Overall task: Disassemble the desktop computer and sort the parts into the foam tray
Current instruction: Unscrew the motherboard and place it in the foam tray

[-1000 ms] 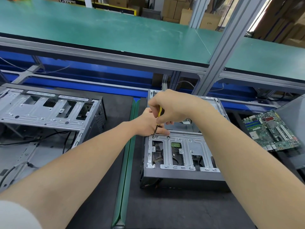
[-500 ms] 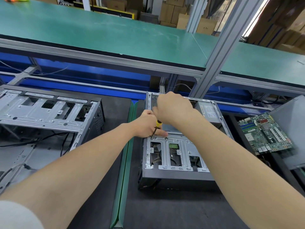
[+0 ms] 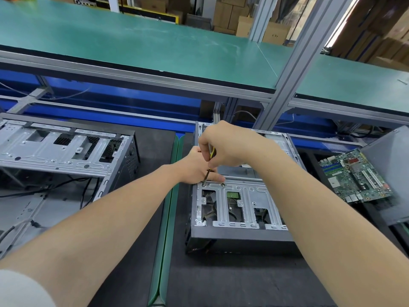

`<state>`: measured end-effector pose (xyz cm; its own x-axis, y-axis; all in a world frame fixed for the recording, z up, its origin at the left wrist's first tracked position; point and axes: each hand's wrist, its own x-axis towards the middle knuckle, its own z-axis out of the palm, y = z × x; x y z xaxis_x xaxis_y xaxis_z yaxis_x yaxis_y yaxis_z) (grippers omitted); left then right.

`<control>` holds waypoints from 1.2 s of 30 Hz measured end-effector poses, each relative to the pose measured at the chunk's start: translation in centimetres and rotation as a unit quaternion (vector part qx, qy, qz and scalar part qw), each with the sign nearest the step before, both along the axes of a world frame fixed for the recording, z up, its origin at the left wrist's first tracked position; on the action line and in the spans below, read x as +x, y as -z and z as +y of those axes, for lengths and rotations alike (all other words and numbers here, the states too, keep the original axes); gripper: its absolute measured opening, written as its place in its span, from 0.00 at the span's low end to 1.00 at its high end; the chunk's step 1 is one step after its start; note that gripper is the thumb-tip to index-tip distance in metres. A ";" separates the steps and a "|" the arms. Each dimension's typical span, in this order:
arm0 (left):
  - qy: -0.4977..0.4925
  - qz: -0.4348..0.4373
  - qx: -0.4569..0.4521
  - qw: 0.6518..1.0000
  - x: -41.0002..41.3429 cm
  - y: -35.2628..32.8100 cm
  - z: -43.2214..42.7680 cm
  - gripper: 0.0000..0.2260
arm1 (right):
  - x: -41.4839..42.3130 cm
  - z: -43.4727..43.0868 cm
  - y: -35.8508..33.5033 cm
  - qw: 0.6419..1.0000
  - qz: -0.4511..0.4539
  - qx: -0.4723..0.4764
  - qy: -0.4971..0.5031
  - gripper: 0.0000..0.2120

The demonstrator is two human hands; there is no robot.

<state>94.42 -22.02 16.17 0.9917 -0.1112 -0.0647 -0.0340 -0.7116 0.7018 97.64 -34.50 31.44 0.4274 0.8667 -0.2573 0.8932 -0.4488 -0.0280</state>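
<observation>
An open desktop case (image 3: 241, 233) lies on its side on the dark mat, its grey drive cage (image 3: 250, 196) facing up. My right hand (image 3: 223, 145) grips the yellow-and-black handle of a screwdriver (image 3: 209, 166). The tip sits on a screw (image 3: 203, 184) at the cage's near-left corner. My left hand (image 3: 194, 167) rests on the case's left edge, its fingers lying along the cage beside the shaft. A second screw hole (image 3: 222, 185) shows just right of the tip.
A second, stripped case (image 3: 66, 151) with loose black cables lies at the left. A green motherboard (image 3: 356, 173) sits at the right beside a grey panel (image 3: 391, 173). A green divider strip (image 3: 168, 207) splits the mat. A metal post (image 3: 287, 85) rises behind.
The view has shifted slightly. My right hand has turned a little on the screwdriver handle while the tip stays on the same screw. My left hand keeps its place.
</observation>
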 end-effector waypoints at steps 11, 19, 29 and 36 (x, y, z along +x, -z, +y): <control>0.011 -0.009 0.024 1.000 -0.1 -0.1 0.0 0.24 | -0.3 -0.2 1.2 0.984 0.025 0.098 0.147 0.14; 0.001 0.023 0.051 0.998 0.4 0.1 -0.1 0.08 | -0.7 -0.1 1.2 0.981 -0.018 0.042 0.188 0.26; 0.007 0.022 0.010 1.000 0.1 0.2 0.2 0.24 | 0.3 -0.2 0.7 0.999 0.006 0.036 0.039 0.09; 0.007 0.001 0.001 1.000 0.1 0.2 0.0 0.18 | 0.7 -0.4 0.4 0.999 -0.004 0.000 -0.043 0.08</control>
<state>94.50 -22.04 16.01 0.9900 -0.1242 -0.0665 -0.0422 -0.7120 0.7009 98.39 -34.89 31.08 0.3527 0.9005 -0.2545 0.9289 -0.3696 -0.0206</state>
